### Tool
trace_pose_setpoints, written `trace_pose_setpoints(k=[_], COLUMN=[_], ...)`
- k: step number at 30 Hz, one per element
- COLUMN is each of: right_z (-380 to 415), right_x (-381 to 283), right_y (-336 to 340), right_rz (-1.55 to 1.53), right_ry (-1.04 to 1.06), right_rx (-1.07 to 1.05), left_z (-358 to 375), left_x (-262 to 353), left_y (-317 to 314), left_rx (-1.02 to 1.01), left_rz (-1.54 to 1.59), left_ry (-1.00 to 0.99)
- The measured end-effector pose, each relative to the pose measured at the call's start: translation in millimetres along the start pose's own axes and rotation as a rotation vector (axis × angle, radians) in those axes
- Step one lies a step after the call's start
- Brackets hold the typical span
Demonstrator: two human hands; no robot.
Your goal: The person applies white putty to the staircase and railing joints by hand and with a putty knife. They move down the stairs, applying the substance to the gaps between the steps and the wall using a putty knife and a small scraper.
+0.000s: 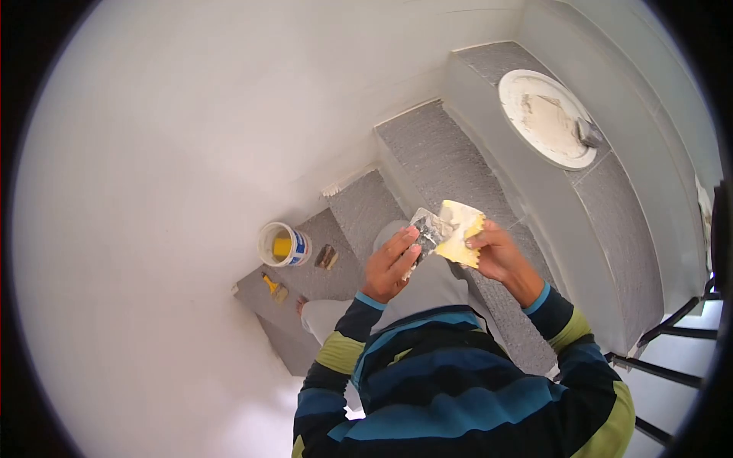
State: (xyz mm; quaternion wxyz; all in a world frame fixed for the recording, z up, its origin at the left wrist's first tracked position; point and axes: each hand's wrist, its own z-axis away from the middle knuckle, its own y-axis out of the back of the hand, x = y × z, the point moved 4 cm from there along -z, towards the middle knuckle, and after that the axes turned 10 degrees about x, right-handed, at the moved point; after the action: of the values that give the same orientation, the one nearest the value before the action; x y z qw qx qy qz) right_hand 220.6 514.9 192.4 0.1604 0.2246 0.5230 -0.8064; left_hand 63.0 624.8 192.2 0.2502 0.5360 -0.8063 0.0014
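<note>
Left fingers (398,244) grip flat, grey, smeared scraper (421,229); right fingers (479,240) pinch yellow, ragged-edged spreader (461,229). Step (judged): pale paste (443,227) worked between both. Next move calls for aligned edges.

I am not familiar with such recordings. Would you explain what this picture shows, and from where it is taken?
No machine is here, only a person in a striped long-sleeved top. The single picture comes from a camera worn on their head, looking down. Their left hand holds a flat, grey, white-smeared tool; their right hand holds a flat, white-smeared piece with yellow edges. On the grey, rough steps are a round white dish with off-white smears, a white plastic bucket with something yellow inside, a yellow-handled brush and a small dark block.
</note>
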Motion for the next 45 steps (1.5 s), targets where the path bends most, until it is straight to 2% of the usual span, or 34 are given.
trace_pose_setpoints(k=[2,3,4,5,6,7,8,9,10,11,12,13,14,16,17,19,20,22,23,25,26,28,29,30,32,33,34,36,38,40,41,43,44,45], right_z=[4.8,9.9,13.8,15.3,19.8,26.4,31.5,34.0,33.8,31.0,28.6,28.9,22.7,16.9,15.2,10.2,8.5,3.0,6.3,9.0,11.8,10.4,15.7,17.2,18.8,17.5,16.7,13.0,15.8,20.4,21.3,19.6,21.0,23.7], right_x=[-5.0,-17.6,-28.4,-31.0,-37.6,-40.2,-37.6,-37.5,-36.8,-33.4,-31.3,-24.5,-15.1,8.4,10.5,15.9,12.8,12.9,14.8,8.4,12.6,32.9,39.6,46.0,59.2,60.6,59.9,56.2,57.1,52.6,42.5,31.0,33.4,30.9], right_y=[3.6,2.0,3.4,10.2,19.9,27.2,25.9,18.3,8.7,2.0,-17.3,-32.2,-33.4,-41.1,-34.0,-24.0,-18.9,-1.5,0.2,7.6,11.0,43.4,23.4,14.9,1.5,-1.7,-0.8,-1.6,4.4,-0.9,-6.1,-6.1,-3.3,-0.5], right_rz=[0.030,0.169,0.310,0.322,0.600,0.879,0.886,1.003,1.122,1.127,1.268,1.397,1.403,1.541,1.538,1.809,1.801,2.032,2.017,1.711,1.694,0.674,0.431,0.428,0.046,-0.025,-0.017,0.001,0.026,0.069,0.188,0.443,0.475,0.766], right_ry=[0.015,0.160,0.303,0.277,0.363,0.438,0.400,0.437,0.478,0.453,0.686,0.921,0.903,1.130,1.126,1.229,1.242,1.007,1.013,0.950,0.951,0.119,-0.007,-0.003,-0.154,-0.180,-0.178,-0.202,-0.193,-0.221,-0.091,0.149,0.120,0.220], right_rx=[-0.022,0.054,0.130,0.130,0.202,0.278,0.304,0.328,0.346,0.362,0.252,0.125,0.135,-0.148,-0.147,-0.195,-0.200,-0.118,-0.119,0.158,0.151,0.389,0.416,0.420,0.317,0.253,0.259,0.173,0.119,0.051,0.104,0.173,0.161,0.207], left_z=[18.1,27.9,43.3,65.9,76.7,89.5,92.0,89.1,83.4,79.1,77.1,78.4,79.0,73.4,63.7,57.5,58.0,55.9,47.1,38.3,42.2,41.2,42.8,46.9,47.2,46.3,49.6,50.2,58.0,70.5,72.6,99.7,105.8,114.4], left_x=[-9.8,-7.9,-16.6,-21.7,-22.0,-28.5,-26.9,-20.2,-14.7,-10.0,-7.5,-7.1,-7.2,-2.8,-1.4,-3.4,-4.4,-4.2,-2.5,-3.7,-2.8,5.6,10.8,16.2,32.5,35.4,33.0,38.6,32.2,23.9,25.9,11.1,9.9,4.7], left_y=[4.2,5.0,5.6,5.5,1.5,-5.2,-14.6,-16.8,-16.8,-20.1,-22.7,-25.0,-28.6,-29.6,-28.3,-22.7,-15.0,0.7,13.4,29.3,30.7,35.5,32.5,30.6,23.8,22.3,22.7,15.0,24.2,23.8,24.7,28.0,23.6,14.6], left_rx=[-0.110,-0.094,-0.056,-0.016,-0.009,0.312,0.658,0.644,0.649,0.627,0.605,0.607,0.611,0.617,0.664,0.712,0.767,0.818,0.845,0.830,0.827,0.677,0.710,0.705,0.561,0.381,0.388,0.167,0.144,-0.101,-0.059,0.201,0.243,0.471], left_rz=[-0.103,-0.120,-0.108,-0.079,-0.075,0.368,0.826,0.965,0.971,1.061,1.156,1.164,1.208,1.252,1.212,1.166,1.108,1.036,0.878,0.575,0.558,0.182,0.167,0.171,0.119,0.145,0.153,0.089,-0.006,-0.219,-0.244,0.034,0.033,0.341], left_ry=[0.145,0.161,0.589,1.020,1.049,1.324,1.552,1.632,1.666,1.714,1.757,1.779,1.787,1.793,1.761,1.716,1.679,1.634,1.470,1.153,1.150,0.972,0.932,0.931,0.748,0.654,0.655,0.276,0.265,0.377,0.396,1.183,1.202,1.307])
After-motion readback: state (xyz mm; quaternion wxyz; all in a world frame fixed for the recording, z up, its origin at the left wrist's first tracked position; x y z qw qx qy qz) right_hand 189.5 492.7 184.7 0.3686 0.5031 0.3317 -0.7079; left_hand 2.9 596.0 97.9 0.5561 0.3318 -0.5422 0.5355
